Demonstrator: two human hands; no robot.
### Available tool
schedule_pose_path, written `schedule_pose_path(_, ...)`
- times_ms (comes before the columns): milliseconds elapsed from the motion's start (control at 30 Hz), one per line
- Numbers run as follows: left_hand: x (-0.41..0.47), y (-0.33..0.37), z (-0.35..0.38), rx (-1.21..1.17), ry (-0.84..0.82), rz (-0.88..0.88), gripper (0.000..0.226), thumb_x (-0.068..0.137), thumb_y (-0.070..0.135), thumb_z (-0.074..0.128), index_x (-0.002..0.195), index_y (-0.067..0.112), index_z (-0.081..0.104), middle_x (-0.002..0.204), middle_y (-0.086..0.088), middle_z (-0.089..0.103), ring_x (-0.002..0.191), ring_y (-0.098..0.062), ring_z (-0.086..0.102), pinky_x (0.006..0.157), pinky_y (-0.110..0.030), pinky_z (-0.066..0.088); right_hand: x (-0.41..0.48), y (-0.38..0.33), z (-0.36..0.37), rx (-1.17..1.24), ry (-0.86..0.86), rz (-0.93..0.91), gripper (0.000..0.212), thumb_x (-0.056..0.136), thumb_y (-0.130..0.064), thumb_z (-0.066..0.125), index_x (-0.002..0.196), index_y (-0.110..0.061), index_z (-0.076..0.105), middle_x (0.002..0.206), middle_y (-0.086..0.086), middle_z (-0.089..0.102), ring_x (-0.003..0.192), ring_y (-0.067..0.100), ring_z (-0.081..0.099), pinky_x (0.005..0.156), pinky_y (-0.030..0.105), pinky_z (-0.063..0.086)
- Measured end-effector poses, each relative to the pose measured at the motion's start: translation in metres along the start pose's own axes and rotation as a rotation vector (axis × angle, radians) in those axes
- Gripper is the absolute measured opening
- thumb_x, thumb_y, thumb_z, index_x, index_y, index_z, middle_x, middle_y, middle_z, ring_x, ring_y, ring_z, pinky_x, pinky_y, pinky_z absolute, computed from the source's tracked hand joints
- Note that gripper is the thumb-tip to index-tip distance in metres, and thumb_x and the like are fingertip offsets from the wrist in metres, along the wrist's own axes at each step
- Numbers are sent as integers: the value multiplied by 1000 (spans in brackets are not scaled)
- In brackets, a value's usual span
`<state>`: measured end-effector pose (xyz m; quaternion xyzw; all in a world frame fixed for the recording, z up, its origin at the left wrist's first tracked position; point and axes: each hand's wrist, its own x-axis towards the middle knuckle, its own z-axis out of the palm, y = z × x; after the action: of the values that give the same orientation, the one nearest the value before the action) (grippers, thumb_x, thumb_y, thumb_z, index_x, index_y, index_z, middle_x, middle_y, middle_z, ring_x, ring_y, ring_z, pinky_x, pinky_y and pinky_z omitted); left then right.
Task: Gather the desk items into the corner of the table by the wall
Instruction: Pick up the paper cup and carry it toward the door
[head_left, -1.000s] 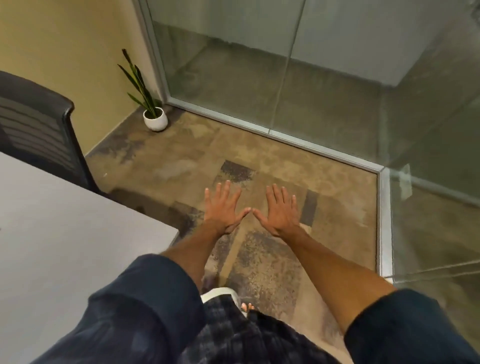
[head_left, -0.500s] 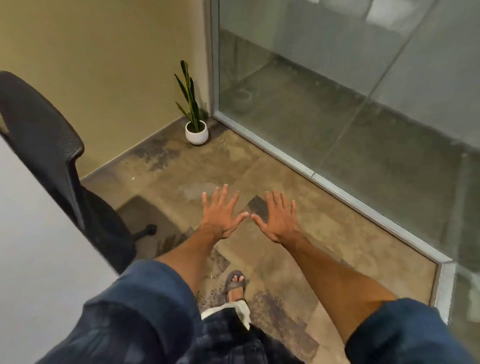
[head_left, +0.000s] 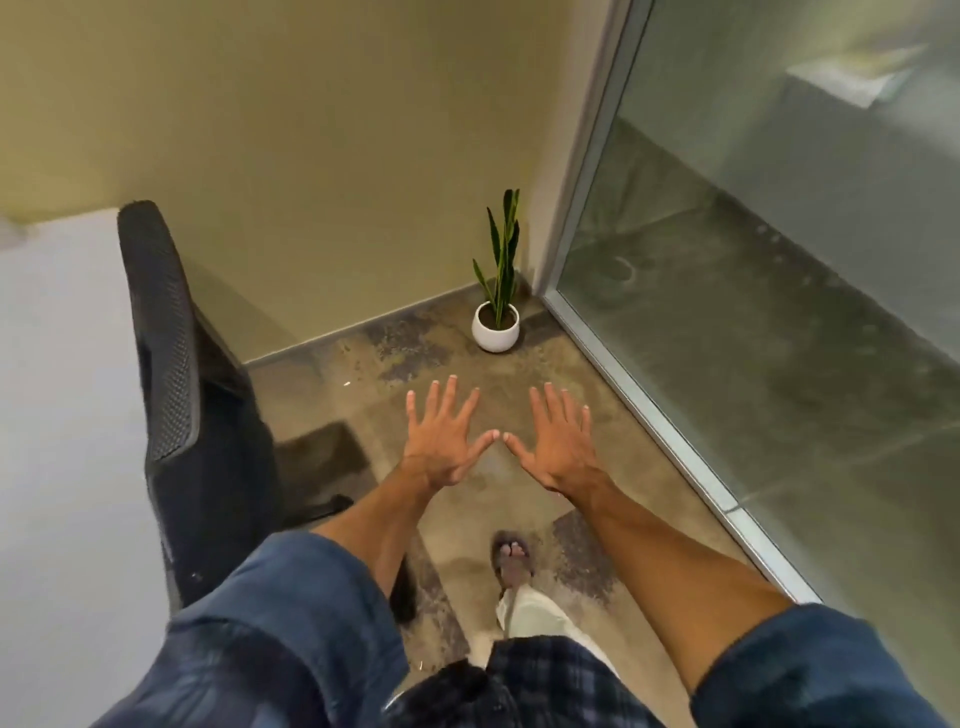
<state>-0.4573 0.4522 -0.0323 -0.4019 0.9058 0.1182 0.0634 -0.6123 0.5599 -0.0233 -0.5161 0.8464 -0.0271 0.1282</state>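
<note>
left hand (head_left: 444, 447) and right hand (head_left: 558, 449) spread flat, empty, thumbs nearly touching, above floor (head_left: 623, 457), chair (head_left: 176, 395) at left, potted plant (head_left: 496, 312) in corner

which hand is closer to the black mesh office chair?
Left. The left hand, open and empty, hovers just right of the black mesh office chair; the right hand, also open, is beyond it, toward the glass wall.

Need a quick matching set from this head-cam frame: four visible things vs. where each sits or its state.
Things:
1. black mesh office chair
2. snake plant in a round white pot
3. left hand
4. grey sandal

Places or states:
A. on the person's foot, on the floor
B. floor corner where the beige wall meets the glass partition
C. beside the white table's edge
D. open, fingers spread, holding nothing

Pairs: 1-C, 2-B, 3-D, 4-A
</note>
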Motion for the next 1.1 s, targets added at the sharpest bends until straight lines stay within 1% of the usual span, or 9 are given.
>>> schedule_pose_path(267,120,-43,-47,-31,-7,-239,75,91,71,10,153,32,-3,162,-8,-12,149,-32,-10,116,-59,-9,179,-16,-30,-54,-40,-223,85,90,-69,32,155,-19,10,164,6,6,151,28,4,120,53,5)
schedule_pose_path(367,158,-63,-65,-58,-6,-319,75,91,70,10,153,32,-5,161,-8,-14,148,-31,-12,116,-59,-9,240,-31,-43,-75,-52,-301,85,90,-69,30,156,-20,8,164,6,4,151,27,2,121,52,5)
schedule_pose_path(500,194,-92,-82,-89,-8,-420,75,91,70,11,154,32,-4,161,-8,-15,148,-31,-13,116,-59,-11,305,-59,-57,-88,-72,-406,87,90,-70,30,156,-20,5,164,6,0,151,26,-2,121,51,1)
schedule_pose_path(667,233,-145,-96,-120,10,-541,77,90,73,8,154,32,-3,161,-8,-14,148,-31,-12,114,-58,-13,381,-113,-65,-125,-114,-543,87,90,-71,28,156,-20,4,164,6,-1,151,27,-3,121,52,-2)
schedule_pose_path(833,264,-216,-112,-131,44,-646,78,89,73,8,154,31,0,162,-8,-10,149,-32,-8,115,-58,-10,447,-182,-61,-120,-162,-643,87,90,-70,29,156,-21,1,164,6,-6,151,27,-8,120,50,-7)
schedule_pose_path(933,280,-260,-124,-146,51,-699,78,89,74,6,153,31,-2,161,-8,-12,148,-32,-10,116,-58,-9,482,-227,-60,-143,-184,-683,87,90,-71,29,156,-23,0,163,5,-9,151,26,-11,120,49,-9)
schedule_pose_path(1100,300,-333,-150,-157,87,-784,76,89,73,7,152,33,-7,160,-8,-16,148,-31,-13,117,-60,-5,534,-299,-60,-162,-196,-764,87,90,-72,26,156,-23,-2,163,4,-10,150,26,-12,121,50,-9)
